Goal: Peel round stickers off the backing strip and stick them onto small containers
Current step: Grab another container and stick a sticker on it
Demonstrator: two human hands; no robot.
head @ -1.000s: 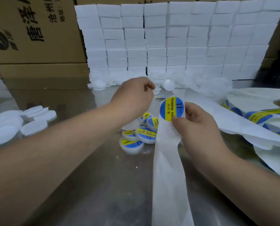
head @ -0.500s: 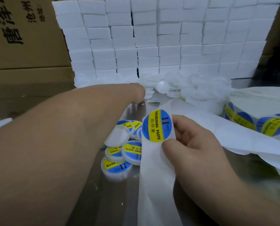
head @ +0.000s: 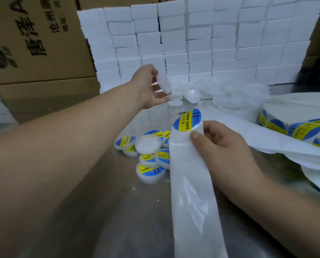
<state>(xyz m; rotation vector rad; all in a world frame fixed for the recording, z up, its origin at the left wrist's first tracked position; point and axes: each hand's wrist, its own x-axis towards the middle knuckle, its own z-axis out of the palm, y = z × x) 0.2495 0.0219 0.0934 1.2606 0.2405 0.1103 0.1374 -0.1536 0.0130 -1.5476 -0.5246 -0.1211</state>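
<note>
One blank container (head: pixel 164 84) in left hand (head: pixel 148 89); right hand (head: pixel 221 145) pinches backing strip (head: pixel 191 192).

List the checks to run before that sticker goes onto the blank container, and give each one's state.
1. Hold on blank container: ok, left grip holds it, raised.
2. Hold on backing strip: ok, right grip pinches it just below the sticker.
3. Sticker edge lifted: ok, its top stands past the strip's fold.
4. Container face turned toward sticker: cannot tell, blurred.
5. Container brought to sticker: not ok, they are well apart.
</note>
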